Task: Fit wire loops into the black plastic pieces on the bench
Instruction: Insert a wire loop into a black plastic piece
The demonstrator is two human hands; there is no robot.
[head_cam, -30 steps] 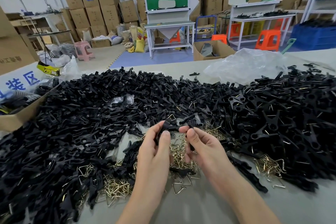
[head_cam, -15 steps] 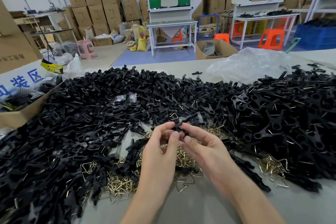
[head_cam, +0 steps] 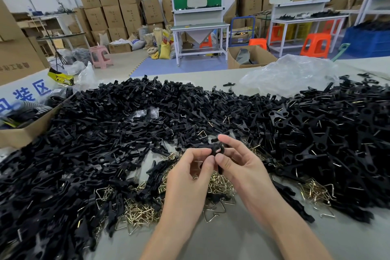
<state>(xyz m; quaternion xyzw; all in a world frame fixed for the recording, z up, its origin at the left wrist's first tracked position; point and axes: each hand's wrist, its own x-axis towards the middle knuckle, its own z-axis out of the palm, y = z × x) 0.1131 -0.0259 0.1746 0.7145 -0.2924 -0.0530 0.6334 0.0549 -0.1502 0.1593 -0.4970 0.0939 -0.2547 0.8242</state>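
Two hands meet above the worktop and share one black plastic piece. The left hand pinches the piece's near edge with thumb and forefinger, its other fingers curled under. The right hand grips the ring-shaped end between thumb and forefinger, the remaining fingers loosely spread. Whether a wire is already seated in this piece cannot be told.

Around the held piece lies a heap of black pieces, far too many to count, running left, behind and right of it. To the right of the held piece, many in the heap show thin metal wires.

Loose brass-coloured wire loops lie in three patches: one directly below the held piece, one to its lower left, one to its lower right. None can be counted singly.

One cardboard box sits far left of the held piece, holding dark, blurred items. One crumpled clear plastic bag lies behind and to the right of it; nothing can be made out inside. Beyond the worktop, behind the held piece, one open carton on the floor holds something grey, and one blue crate, far right, is filled with dark things.
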